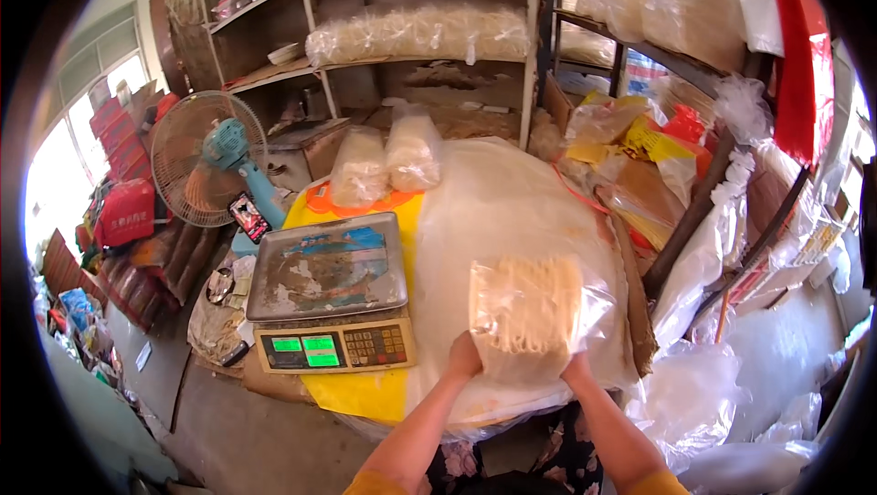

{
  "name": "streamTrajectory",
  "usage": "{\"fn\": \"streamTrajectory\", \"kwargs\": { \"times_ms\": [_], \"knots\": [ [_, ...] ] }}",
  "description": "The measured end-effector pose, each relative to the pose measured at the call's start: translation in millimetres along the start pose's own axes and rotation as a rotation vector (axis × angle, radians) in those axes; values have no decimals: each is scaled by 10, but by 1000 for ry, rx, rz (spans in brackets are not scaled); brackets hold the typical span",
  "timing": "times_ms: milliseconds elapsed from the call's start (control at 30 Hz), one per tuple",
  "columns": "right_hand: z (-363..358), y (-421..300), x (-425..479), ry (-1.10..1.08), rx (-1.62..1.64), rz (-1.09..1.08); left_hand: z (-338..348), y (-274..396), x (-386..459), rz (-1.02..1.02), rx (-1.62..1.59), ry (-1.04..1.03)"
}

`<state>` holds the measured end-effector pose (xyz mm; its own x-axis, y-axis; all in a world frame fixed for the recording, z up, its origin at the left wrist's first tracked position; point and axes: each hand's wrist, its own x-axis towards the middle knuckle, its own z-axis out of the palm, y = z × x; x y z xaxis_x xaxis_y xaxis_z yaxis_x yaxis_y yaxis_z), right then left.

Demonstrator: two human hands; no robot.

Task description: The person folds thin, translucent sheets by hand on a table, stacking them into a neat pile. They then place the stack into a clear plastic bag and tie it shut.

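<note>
A clear plastic bag of pale dried noodles (526,304) is between my two hands, over the cloth-covered table (507,193). My left hand (466,356) grips its near left corner, and my right hand (574,366) has hold of the near right corner; the fingers are partly hidden by the bag. To the left stands a digital scale (336,351) with a worn metal pan (329,265) bearing nothing but stains and peeling patches. Two filled bags of the same pale goods, one at the left (360,166) and one at the right (414,149), lie beyond the scale.
A teal fan (229,146) and a phone (249,217) stand left of the scale. Shelves (425,60) at the back hold a row of packed bags (418,32). Plastic bags (637,146) and a dark pole (692,221) crowd the table's right side.
</note>
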<state>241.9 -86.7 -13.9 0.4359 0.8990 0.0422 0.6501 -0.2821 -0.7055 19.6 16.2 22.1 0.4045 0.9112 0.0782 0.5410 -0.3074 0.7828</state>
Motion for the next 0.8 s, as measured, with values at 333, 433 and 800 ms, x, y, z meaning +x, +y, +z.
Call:
{"fn": "streamTrajectory", "kwargs": {
  "times_ms": [333,433,800],
  "knots": [
    [-491,-868,320,330,1153,-62,-814,1303,461,474,-45,290],
    [-899,-1398,290,455,1281,-381,-1363,2105,717,908,115,378],
    [-973,-1282,-972,11,-183,-886,-914,1321,-532,1063,284,197]
  ]
}}
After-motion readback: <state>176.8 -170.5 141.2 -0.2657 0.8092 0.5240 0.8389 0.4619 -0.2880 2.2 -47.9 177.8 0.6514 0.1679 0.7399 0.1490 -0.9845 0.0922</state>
